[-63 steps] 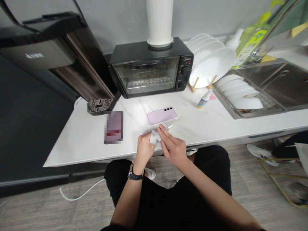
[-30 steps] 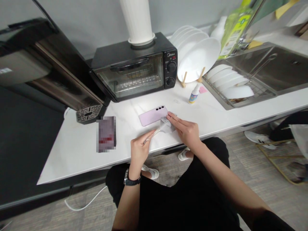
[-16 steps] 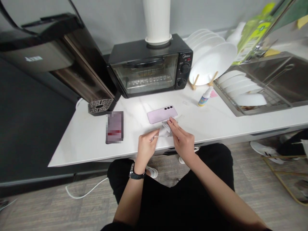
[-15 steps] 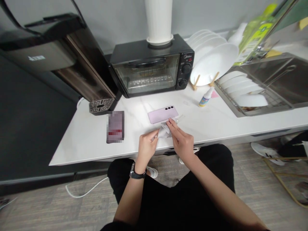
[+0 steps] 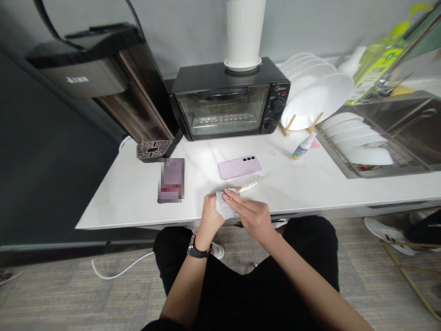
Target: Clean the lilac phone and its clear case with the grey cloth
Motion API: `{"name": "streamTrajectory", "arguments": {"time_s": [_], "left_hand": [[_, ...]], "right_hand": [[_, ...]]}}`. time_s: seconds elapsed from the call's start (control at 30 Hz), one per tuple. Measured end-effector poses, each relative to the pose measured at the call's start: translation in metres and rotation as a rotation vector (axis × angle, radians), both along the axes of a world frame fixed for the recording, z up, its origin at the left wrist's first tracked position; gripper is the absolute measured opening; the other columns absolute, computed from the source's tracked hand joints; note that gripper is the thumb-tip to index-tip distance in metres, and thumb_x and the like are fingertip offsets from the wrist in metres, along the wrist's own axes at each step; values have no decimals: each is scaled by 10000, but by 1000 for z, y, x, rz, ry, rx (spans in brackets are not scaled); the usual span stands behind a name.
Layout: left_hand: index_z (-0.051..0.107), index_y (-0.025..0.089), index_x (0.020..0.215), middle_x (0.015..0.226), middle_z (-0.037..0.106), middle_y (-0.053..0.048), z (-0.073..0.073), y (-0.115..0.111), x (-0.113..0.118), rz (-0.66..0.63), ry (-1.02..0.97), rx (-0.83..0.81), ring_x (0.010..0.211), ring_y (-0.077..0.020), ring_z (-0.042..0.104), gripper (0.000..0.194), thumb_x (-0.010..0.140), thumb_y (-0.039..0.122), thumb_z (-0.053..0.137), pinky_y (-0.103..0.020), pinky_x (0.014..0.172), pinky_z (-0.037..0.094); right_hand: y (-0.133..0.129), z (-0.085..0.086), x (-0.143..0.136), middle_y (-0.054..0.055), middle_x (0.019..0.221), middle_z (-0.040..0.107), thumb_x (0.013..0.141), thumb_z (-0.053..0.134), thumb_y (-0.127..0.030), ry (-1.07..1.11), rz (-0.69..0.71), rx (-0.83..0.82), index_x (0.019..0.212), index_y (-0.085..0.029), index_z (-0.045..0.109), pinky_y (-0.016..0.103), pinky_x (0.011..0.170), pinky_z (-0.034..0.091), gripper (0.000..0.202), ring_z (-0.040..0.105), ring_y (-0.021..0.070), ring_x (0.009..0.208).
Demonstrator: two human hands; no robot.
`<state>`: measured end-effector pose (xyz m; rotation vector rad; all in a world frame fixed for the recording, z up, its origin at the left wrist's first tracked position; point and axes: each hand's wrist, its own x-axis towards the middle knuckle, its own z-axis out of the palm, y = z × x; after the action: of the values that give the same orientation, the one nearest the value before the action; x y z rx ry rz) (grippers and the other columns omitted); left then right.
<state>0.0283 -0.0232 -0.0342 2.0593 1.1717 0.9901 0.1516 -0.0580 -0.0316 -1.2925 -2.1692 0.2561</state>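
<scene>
Near the counter's front edge, my left hand is closed around a clear, thin piece that looks like a transparent phone case. Its far end sticks out to the right, beyond the fingers. My right hand presses a white wipe over the near part, fingers held together on it. The wipe covers most of the left fingers and part of the clear case. Just beyond both hands, a lilac phone lies with its camera side up.
A pixelated dark packet lies left on the white counter. Behind stand a drinks dispenser and a toaster oven. On the right are a small spray bottle, racked plates and a sink.
My right hand has moved left and slightly down, bringing the wipe over my left hand's fingers. More of the clear case shows at the right. The view has shifted slightly.
</scene>
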Motion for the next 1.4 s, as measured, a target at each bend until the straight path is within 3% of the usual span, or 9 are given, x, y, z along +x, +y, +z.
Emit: {"name": "streamTrajectory", "arguments": {"time_s": [0.17,0.27,0.37,0.43,0.57,0.73,1.03,1.4], "left_hand": [[515,161,897,875,573,-44,2,0,2,12,17,-6,810,-153,523,265,666,122,392,-270,723,423],[550,147,742,704,586,-25,-2,2,1,52,55,-3,647,-135,537,169,662,135,401,-243,615,434],[515,143,535,478,499,12,-9,4,-1,109,93,6,479,-99,470,165,656,138,403,-206,476,390],[496,151,502,444,459,24,-12,5,-1,129,109,10,463,-86,442,176,651,133,405,-191,444,361],[545,188,639,530,521,30,-11,5,3,128,116,6,520,-87,470,149,666,145,406,-190,482,378],[533,246,879,830,593,32,-9,4,11,156,6,-6,720,-117,540,229,682,185,433,-227,645,430],[542,244,883,836,603,30,-4,4,12,147,-2,12,721,-129,561,235,670,190,459,-261,660,457],[552,252,859,835,601,42,-8,4,13,147,-39,20,746,-134,557,232,646,184,489,-252,677,454]], "right_hand": [[3,1,9,-103,1167,263,732,268,-90,-46,10,-1,1137,-340,173,248,740,444,486,465,110,893],[3,1,13,-103,1166,268,734,269,-88,-31,-18,2,1137,-339,178,254,733,449,483,469,114,888],[5,-1,19,-98,1166,273,736,262,-82,-6,-62,8,1135,-339,190,260,723,456,480,468,121,889],[7,-3,25,-98,1171,262,738,258,-79,-2,-81,4,1137,-335,188,267,732,452,479,479,124,871],[12,-5,37,-105,1175,253,732,260,-66,-5,-128,2,1139,-330,183,269,736,452,492,493,124,846],[17,3,52,-116,1174,256,723,264,-46,6,-201,7,1130,-325,216,250,753,441,495,444,123,922],[21,10,72,-125,1166,255,724,290,-63,61,-347,25,1113,-337,248,273,775,423,477,364,142,999],[16,4,57,-91,1181,256,731,289,-64,176,-371,32,1126,-300,245,295,821,391,461,334,148,1024]]}}
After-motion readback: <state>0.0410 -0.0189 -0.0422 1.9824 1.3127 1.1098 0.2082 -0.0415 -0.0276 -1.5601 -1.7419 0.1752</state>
